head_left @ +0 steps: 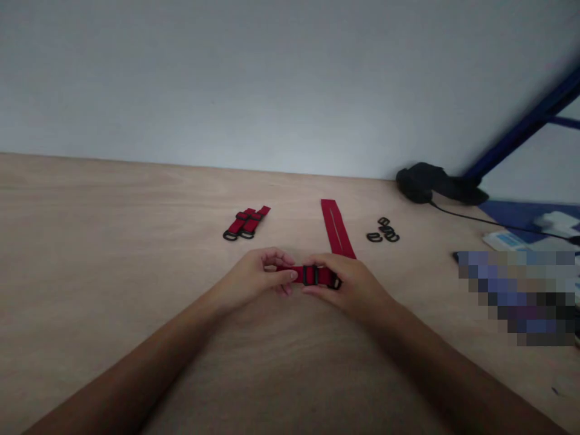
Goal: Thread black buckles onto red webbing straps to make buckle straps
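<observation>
Between my hands is a red webbing strap (298, 274) threaded through a black slide buckle (310, 275), with a black ring (336, 282) at its right end. My left hand (267, 275) pinches the strap's left part between thumb and fingers. On the other side, my right hand (342, 279) grips the strap around the buckle and ring end; its palm side hides part of the ring. Just beyond my right hand lies a flat length of red webbing (336, 226), its near end partly covered by that hand.
Finished-looking red straps with black buckles (247, 223) lie at the back left. Several loose black buckles and rings (384, 231) sit to the right. A black object with a cable (435, 183) rests by the wall; packets (505, 240) and a blurred-out item (516, 296) are at far right.
</observation>
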Demonstrator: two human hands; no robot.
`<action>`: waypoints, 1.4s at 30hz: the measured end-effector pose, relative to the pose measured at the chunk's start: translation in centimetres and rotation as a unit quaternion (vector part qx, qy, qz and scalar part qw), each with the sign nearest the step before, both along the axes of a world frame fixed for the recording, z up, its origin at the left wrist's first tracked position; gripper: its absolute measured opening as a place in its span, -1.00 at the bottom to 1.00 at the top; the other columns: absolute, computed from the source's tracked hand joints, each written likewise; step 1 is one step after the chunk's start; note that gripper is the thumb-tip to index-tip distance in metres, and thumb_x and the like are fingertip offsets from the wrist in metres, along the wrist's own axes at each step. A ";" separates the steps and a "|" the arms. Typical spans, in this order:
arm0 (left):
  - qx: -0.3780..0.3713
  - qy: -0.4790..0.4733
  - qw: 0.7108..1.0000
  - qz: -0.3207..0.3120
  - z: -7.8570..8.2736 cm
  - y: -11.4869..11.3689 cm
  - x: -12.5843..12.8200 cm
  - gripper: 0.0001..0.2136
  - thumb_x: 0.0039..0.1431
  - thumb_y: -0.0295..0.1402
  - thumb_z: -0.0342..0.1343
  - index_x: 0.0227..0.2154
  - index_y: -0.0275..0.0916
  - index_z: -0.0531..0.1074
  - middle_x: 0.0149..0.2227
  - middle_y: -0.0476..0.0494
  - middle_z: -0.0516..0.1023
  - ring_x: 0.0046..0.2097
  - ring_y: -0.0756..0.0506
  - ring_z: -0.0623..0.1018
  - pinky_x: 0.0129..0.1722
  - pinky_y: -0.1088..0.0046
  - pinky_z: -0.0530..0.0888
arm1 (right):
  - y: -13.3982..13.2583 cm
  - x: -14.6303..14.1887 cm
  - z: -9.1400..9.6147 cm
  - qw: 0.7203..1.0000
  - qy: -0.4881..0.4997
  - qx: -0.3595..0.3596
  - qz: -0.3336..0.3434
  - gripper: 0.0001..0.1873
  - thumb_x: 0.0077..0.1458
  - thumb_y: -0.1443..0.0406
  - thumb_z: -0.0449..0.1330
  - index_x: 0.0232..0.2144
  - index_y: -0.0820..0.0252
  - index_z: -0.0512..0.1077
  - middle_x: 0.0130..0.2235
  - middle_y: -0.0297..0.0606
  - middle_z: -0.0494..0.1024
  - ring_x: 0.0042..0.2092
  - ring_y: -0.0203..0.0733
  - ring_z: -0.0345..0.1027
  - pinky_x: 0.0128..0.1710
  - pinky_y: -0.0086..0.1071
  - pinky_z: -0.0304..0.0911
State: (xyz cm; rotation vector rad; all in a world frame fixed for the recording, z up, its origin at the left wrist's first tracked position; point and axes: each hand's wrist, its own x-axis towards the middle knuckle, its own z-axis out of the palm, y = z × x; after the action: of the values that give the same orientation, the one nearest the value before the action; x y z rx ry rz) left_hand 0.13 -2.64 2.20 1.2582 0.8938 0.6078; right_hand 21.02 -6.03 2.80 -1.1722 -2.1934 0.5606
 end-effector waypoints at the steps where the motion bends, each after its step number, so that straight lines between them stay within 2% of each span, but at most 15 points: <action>1: -0.005 -0.003 1.000 -0.001 0.0 0.0 0.0 -0.74 -0.03 -0.32 0.29 -0.32 -0.35 0.40 -0.43 -0.04 0.53 -0.47 0.03 0.52 -0.39 0.46 0.47 | 0.0 0.0 0.0 1.000 -0.001 0.003 0.002 -0.63 -0.02 0.27 0.35 -0.12 0.15 0.45 -0.16 -0.21 0.60 -0.14 -0.11 0.48 -0.13 -0.28 0.35; 6: 0.006 0.003 1.000 0.024 0.2 -0.2 0.1 -0.79 0.01 -0.32 0.27 -0.38 -0.34 0.40 -0.51 -0.02 0.53 -0.48 0.02 0.53 -0.39 0.47 0.46 | -0.1 -0.2 -0.1 1.000 0.009 -0.001 0.004 -0.70 0.03 0.28 0.30 -0.14 0.17 0.45 -0.19 -0.19 0.60 -0.18 -0.13 0.49 -0.16 -0.29 0.37; 9: 0.006 0.009 0.999 0.040 0.3 -0.1 0.2 -0.79 -0.02 -0.35 0.29 -0.41 -0.33 0.39 -0.51 -0.04 0.55 -0.47 0.01 0.54 -0.37 0.47 0.46 | -0.2 -0.3 -0.1 0.999 0.029 0.018 0.009 -0.65 0.05 0.29 0.28 -0.08 0.18 0.42 -0.14 -0.17 0.58 -0.15 -0.13 0.48 -0.15 -0.31 0.37; 12: -0.037 -0.010 0.998 0.039 0.1 -0.1 0.2 -0.80 -0.06 -0.35 0.32 -0.45 -0.34 0.42 -0.50 -0.06 0.57 -0.43 0.00 0.54 -0.33 0.46 0.46 | -0.4 -0.3 -0.1 0.998 0.042 0.034 0.014 -0.66 0.06 0.28 0.26 -0.07 0.15 0.42 -0.14 -0.18 0.58 -0.15 -0.14 0.48 -0.14 -0.31 0.37; 16: -0.104 -0.059 0.993 0.002 -0.1 -0.2 0.1 -0.80 -0.08 -0.33 0.32 -0.43 -0.36 0.52 -0.46 -0.09 0.57 -0.40 0.01 0.51 -0.31 0.49 0.41 | -0.5 -0.4 0.2 0.998 0.049 0.026 0.033 -0.70 0.08 0.28 0.24 -0.10 0.13 0.42 -0.18 -0.21 0.59 -0.18 -0.18 0.48 -0.19 -0.34 0.37; 19: -0.051 -0.034 0.998 -0.002 -0.1 -0.3 0.0 -0.82 -0.04 -0.32 0.29 -0.47 -0.37 0.52 -0.51 -0.06 0.52 -0.47 0.05 0.43 -0.41 0.54 0.33 | -0.6 -0.7 0.2 0.999 0.037 0.023 0.023 -0.70 0.05 0.30 0.25 -0.12 0.15 0.41 -0.19 -0.21 0.59 -0.19 -0.18 0.48 -0.20 -0.35 0.37; 22: 0.006 -0.017 1.000 0.002 -0.1 -0.3 0.3 -0.82 -0.02 -0.32 0.25 -0.48 -0.37 0.48 -0.53 -0.03 0.49 -0.53 0.07 0.36 -0.48 0.55 0.28 | -0.8 -1.3 -0.2 0.999 -0.001 0.032 -0.021 -0.70 -0.03 0.34 0.25 -0.17 0.19 0.41 -0.21 -0.17 0.59 -0.22 -0.13 0.48 -0.25 -0.33 0.36; 26: -0.001 -0.028 0.999 0.023 0.0 -0.4 0.6 -0.79 -0.02 -0.27 0.22 -0.47 -0.34 0.40 -0.54 -0.06 0.51 -0.55 0.05 0.39 -0.50 0.52 0.30 | -1.0 -2.1 -0.8 0.992 -0.056 0.086 -0.070 -0.70 -0.06 0.32 0.22 -0.19 0.18 0.41 -0.26 -0.18 0.59 -0.28 -0.10 0.48 -0.33 -0.33 0.33; 32: 0.004 -0.046 0.999 0.001 0.4 -0.9 0.8 -0.76 0.04 -0.22 0.17 -0.47 -0.28 0.30 -0.53 -0.10 0.52 -0.50 -0.02 0.47 -0.54 0.51 0.33 | -0.7 -1.8 -0.9 0.987 -0.062 0.120 -0.083 -0.71 -0.05 0.27 0.22 -0.20 0.16 0.40 -0.27 -0.20 0.60 -0.28 -0.10 0.49 -0.33 -0.34 0.32; 37: 0.025 -0.015 1.000 0.005 0.5 -0.8 0.6 -0.77 0.05 -0.20 0.14 -0.46 -0.27 0.30 -0.53 -0.06 0.50 -0.57 0.03 0.39 -0.56 0.51 0.31 | -0.7 -1.8 -0.6 0.988 -0.069 0.096 -0.095 -0.65 -0.06 0.28 0.23 -0.15 0.14 0.41 -0.23 -0.19 0.60 -0.27 -0.10 0.49 -0.30 -0.33 0.33; 39: 0.047 0.030 0.998 0.010 0.4 -0.7 0.3 -0.78 0.07 -0.20 0.12 -0.46 -0.27 0.31 -0.55 -0.02 0.47 -0.58 0.04 0.37 -0.56 0.52 0.30 | -0.7 -1.9 -0.7 0.990 -0.080 0.068 -0.098 -0.65 -0.03 0.25 0.23 -0.13 0.15 0.41 -0.20 -0.17 0.60 -0.26 -0.09 0.50 -0.30 -0.32 0.34; 42: 0.117 0.129 0.984 0.029 0.0 -0.5 -0.2 -0.82 0.10 -0.24 0.09 -0.46 -0.26 0.34 -0.56 0.01 0.42 -0.54 0.01 0.39 -0.52 0.51 0.28 | -0.7 -1.8 -0.9 0.991 -0.108 0.017 -0.077 -0.63 0.04 0.23 0.22 -0.07 0.16 0.42 -0.13 -0.14 0.58 -0.18 -0.07 0.48 -0.22 -0.27 0.35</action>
State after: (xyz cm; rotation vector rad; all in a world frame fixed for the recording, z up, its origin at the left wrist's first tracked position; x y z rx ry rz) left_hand -0.08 -3.12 2.24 1.5527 1.1003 0.6178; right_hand 19.22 -6.76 1.89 -1.4268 -2.2533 0.3438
